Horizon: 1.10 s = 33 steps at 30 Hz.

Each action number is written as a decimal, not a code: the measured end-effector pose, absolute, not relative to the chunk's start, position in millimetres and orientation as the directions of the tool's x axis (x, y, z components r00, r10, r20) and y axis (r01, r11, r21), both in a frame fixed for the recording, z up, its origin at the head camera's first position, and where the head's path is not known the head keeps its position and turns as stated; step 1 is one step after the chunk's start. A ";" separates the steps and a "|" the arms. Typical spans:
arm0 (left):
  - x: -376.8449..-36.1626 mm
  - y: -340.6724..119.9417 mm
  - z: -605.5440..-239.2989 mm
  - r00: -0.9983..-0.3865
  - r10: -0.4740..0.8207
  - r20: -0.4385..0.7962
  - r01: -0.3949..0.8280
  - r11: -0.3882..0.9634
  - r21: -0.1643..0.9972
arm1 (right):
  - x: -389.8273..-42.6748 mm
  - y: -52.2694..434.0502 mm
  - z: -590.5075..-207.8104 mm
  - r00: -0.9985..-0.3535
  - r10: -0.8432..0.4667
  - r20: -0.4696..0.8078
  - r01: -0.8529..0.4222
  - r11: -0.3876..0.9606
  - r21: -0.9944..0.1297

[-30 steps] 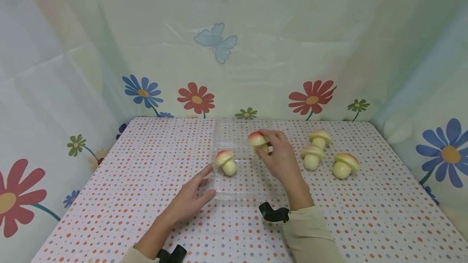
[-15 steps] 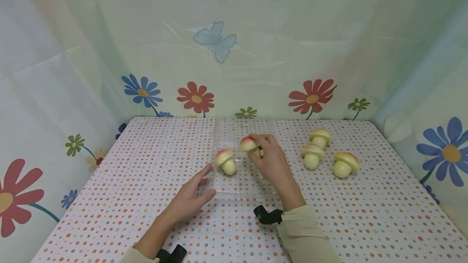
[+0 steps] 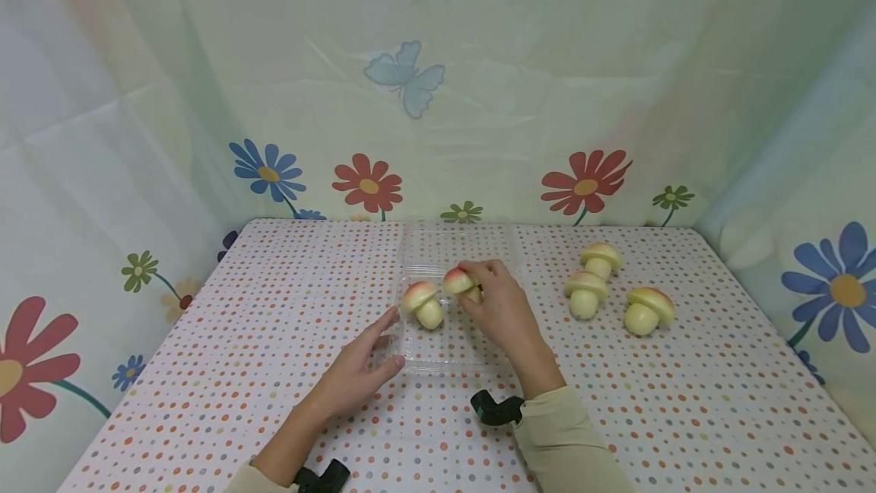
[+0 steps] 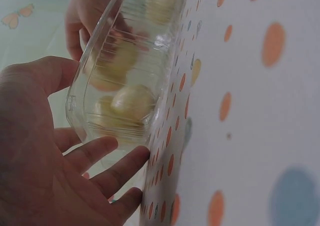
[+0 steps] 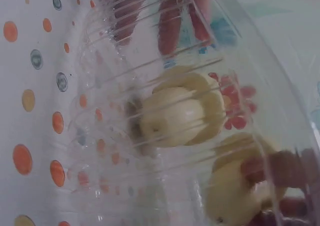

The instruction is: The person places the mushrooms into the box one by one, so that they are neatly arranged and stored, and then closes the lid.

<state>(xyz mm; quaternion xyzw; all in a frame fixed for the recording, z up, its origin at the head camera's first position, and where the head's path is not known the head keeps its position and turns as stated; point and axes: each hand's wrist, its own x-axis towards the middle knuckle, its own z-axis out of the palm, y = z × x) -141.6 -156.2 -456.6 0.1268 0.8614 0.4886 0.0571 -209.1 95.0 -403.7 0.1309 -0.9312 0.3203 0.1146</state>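
My right hand [image 3: 503,314] pinches a mushroom [image 3: 457,281], yellow-green with a reddish cap, over the clear plastic box [image 3: 472,366]. In the right wrist view, its fingers [image 5: 290,168] lie against this mushroom's stem and cap, seen through the box wall. Just left of it, a second mushroom [image 3: 427,309] lies tilted inside the box, its stem toward me. At the box's left side rests my left hand [image 3: 352,371], fingers spread and fairly straight. The left wrist view shows its thumb [image 4: 62,73] at the rim and its other fingers along the lower wall.
Right of the box lie three more mushrooms: one at the back [image 3: 601,259], one touching it in front [image 3: 585,295] and one farther right [image 3: 648,310]. The box's clear lid [image 3: 455,243] lies folded back behind it. A flowered curtain [image 3: 493,120] hangs behind the dotted table [image 3: 308,272].
My right hand has carried its mushroom leftward and slightly lower, close beside the one lying in the box. The left hand has stayed at the box's side.
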 end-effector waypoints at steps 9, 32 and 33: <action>-143.4 -156.5 -456.9 -0.957 0.288 0.044 0.186 0.488 0.853 | -210.6 91.5 -403.8 -0.951 -0.188 0.245 -0.296 0.778 -0.554; -142.0 -157.3 -457.9 -0.957 0.290 0.034 0.180 0.493 0.851 | -210.2 84.9 -413.0 -0.967 -0.182 0.177 -0.250 0.803 -0.541; -142.0 -157.3 -457.8 -0.957 0.288 0.035 0.179 0.492 0.852 | -210.1 84.4 -413.3 -0.969 -0.179 0.172 -0.245 0.804 -0.542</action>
